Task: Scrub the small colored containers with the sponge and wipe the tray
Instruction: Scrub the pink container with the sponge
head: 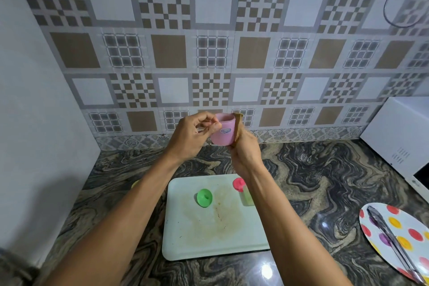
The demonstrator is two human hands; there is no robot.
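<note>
My left hand (pixel 193 137) pinches the rim of a small pink container (pixel 223 131), held up in front of the tiled wall. My right hand (pixel 245 151) grips a thin brown sponge (pixel 237 127) and presses it against the container's right side. Below my arms a white tray (pixel 209 234) lies on the counter, with a brownish stain across its middle. A green container (pixel 204 197) lies on its side on the tray. At the tray's far right sit a red container (pixel 238 184) and a pale green one (pixel 248 197), partly hidden by my right forearm.
The dark marbled counter (pixel 325 181) runs to the tiled wall. A white appliance (pixel 399 137) stands at the right. A spotted plate (pixel 399 239) with metal tongs (pixel 392 239) lies near the front right. A plain white wall borders the left.
</note>
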